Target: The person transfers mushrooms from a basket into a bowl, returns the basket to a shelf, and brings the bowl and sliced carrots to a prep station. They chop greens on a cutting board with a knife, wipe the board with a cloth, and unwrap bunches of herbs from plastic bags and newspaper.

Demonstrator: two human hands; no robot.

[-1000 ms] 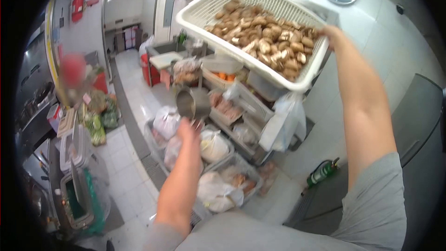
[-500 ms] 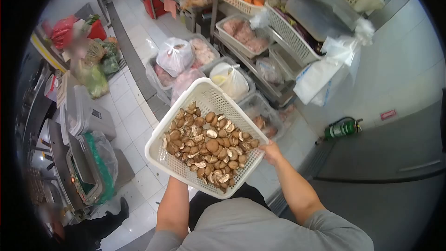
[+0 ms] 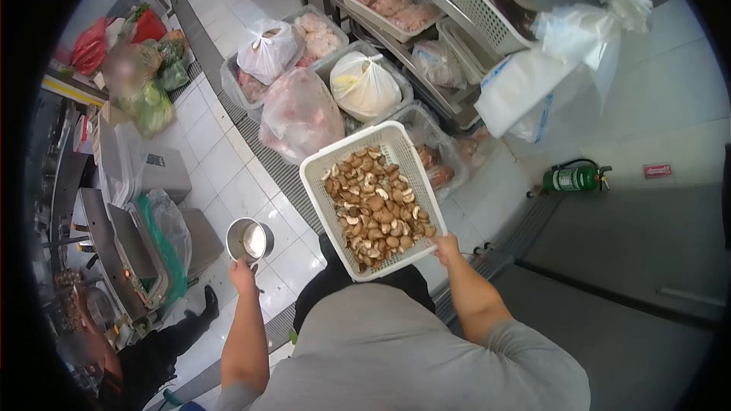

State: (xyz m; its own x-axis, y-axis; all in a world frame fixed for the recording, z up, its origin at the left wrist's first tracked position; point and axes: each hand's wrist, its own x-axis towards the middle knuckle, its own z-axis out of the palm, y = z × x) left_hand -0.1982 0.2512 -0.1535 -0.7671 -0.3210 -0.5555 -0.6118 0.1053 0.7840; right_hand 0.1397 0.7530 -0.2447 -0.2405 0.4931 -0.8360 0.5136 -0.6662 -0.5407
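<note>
My right hand grips the near right corner of a white plastic basket in front of my body. Many brown mushrooms, some showing pale cut sides, lie inside it. Out to the left, my left hand is closed on the rim or handle of a round metal pot; which of the two is hidden by the fingers. Something whitish shows at the bottom of the pot, too small to make out. The pot and basket are apart.
Ahead on the floor stand tubs with a white tied bag and a pink-filled bag. A metal rack holds more baskets. Right are a fire extinguisher and a grey cabinet. A person's dark-clad leg is at lower left.
My left hand has come out from beneath the basket and moved left, with the metal pot now visible in it. The basket, held by my right hand, has turned and sits nearer my body.
</note>
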